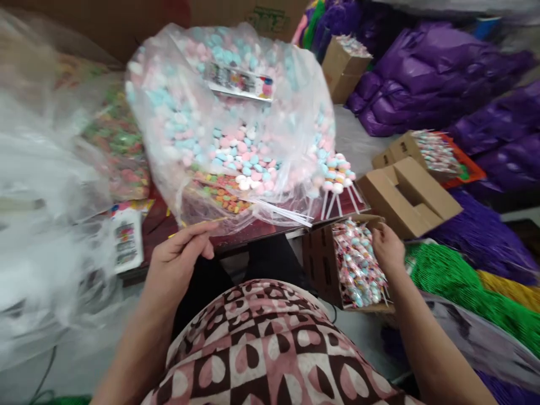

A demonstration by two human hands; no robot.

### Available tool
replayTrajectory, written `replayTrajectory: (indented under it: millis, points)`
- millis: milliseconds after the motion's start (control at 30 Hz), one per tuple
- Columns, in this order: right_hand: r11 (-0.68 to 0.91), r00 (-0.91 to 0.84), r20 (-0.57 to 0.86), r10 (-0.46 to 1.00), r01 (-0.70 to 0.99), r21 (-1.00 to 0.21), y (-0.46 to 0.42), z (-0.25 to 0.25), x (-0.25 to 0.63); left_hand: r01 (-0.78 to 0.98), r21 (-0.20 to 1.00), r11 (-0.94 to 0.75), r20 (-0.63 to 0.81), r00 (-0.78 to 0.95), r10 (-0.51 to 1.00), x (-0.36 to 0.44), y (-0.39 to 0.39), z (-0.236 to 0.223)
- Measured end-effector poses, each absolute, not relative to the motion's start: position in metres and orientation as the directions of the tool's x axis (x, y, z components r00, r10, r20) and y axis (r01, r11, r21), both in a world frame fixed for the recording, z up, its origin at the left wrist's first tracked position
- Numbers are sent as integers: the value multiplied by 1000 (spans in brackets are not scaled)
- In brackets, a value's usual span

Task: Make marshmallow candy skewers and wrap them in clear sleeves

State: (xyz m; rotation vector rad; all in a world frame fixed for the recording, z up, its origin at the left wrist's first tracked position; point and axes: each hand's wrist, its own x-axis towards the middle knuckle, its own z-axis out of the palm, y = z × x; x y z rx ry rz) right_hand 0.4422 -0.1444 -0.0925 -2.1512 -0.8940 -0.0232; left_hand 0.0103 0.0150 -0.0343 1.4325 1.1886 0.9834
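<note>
My left hand [185,253] is at the table's front edge, its fingers curled and pressed together beside a thin yellow strip [198,223]. Whatever is between those fingers, I cannot make out. Low on the right, my right hand [388,247] has its fingers closed at the rim of a cardboard box [323,264] full of wrapped marshmallow sticks [358,264]. In front of me lies a large clear bag [169,112] of pink, blue and white marshmallows [242,149]. White sticks [287,212] and orange and green gummy rings [228,194] rest at its mouth. Several marshmallow skewers [337,174] lie at the table's right corner.
Another bag with green and red gummies [116,135] is at the left, near a white printed packet [129,239]. An open cardboard carton [426,197] stands right of the table. Purple bundles [422,79] and green tinsel [459,281] fill the right side.
</note>
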Motion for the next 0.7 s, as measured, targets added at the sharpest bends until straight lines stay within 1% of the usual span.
replayTrajectory:
  millis: [33, 100, 133, 167, 233, 300, 367, 433, 500, 600, 700]
  points:
    - [-419, 733, 283, 618, 612, -671, -141, -89, 433, 132, 991, -7, -18, 188, 982, 10, 12, -32]
    - [-352, 681, 268, 682, 626, -696, -133, -79, 403, 120, 993, 16, -40, 199, 979, 9, 6, -29]
    - [-313, 609, 248, 753, 664, -679, -128, -73, 384, 125, 992, 27, -54, 222, 974, 8, 4, -29]
    - [-269, 555, 259, 790, 694, -668, -124, -67, 364, 136, 990, 32, -65, 251, 966, 7, 2, -30]
    - [-138, 362, 199, 911, 721, -679, -113, -55, 324, 194, 980, 34, -87, 276, 957, 3, 2, -31]
    - [37, 190, 236, 953, 698, -715, -101, -47, 288, 269, 963, 14, -69, 196, 978, -8, 4, -31]
    - [206, 14, 284, 959, 657, -725, -86, -45, 257, 364, 929, -66, 41, 77, 996, -25, 8, -30]
    - [348, -127, 345, 930, 607, -715, -72, -47, 235, 510, 848, -146, 187, -29, 982, -47, 15, -29]
    - [432, -204, 387, 899, 554, -712, -61, -49, 220, 668, 728, -153, 277, -83, 957, -67, 24, -33]
    - [477, -257, 403, 879, 492, -728, -50, -51, 206, 856, 506, -108, 301, -58, 952, -90, 41, -44]
    - [506, -293, 413, 863, 472, -722, -46, -51, 197, 957, 289, -23, 268, -58, 962, -101, 58, -55]
